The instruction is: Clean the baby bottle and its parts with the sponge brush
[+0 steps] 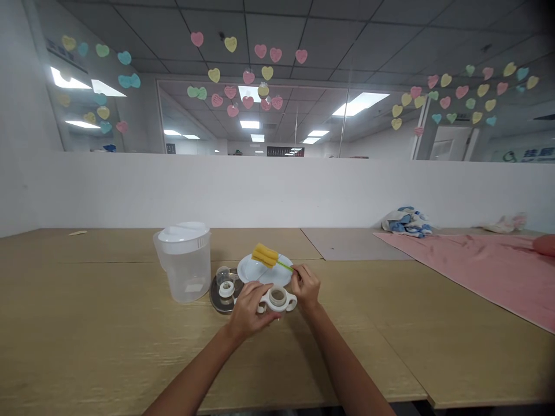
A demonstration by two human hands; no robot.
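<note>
My left hand (pixel 251 306) is closed around a baby bottle (pixel 278 297) with white side handles, its round mouth uncovered and tilted toward me. My right hand (pixel 306 285) pinches the thin green handle of a sponge brush (pixel 265 255); its yellow foam head points left, above a white plate (pixel 284 281). Left of the plate, a round metal tray (pixel 215 303) bears a white ring-shaped bottle part (pixel 226 289) and a clear cap (pixel 222 274). Brush and bottle are apart.
A translucent lidded pitcher (pixel 186 271) stands left of the tray. Toward the right lie a pink cloth (pixel 477 263) and a crumpled blue-and-white cloth (pixel 406 222) by the low white wall (pixel 277 190). A small flat tan piece (pixel 78 233) lies far left.
</note>
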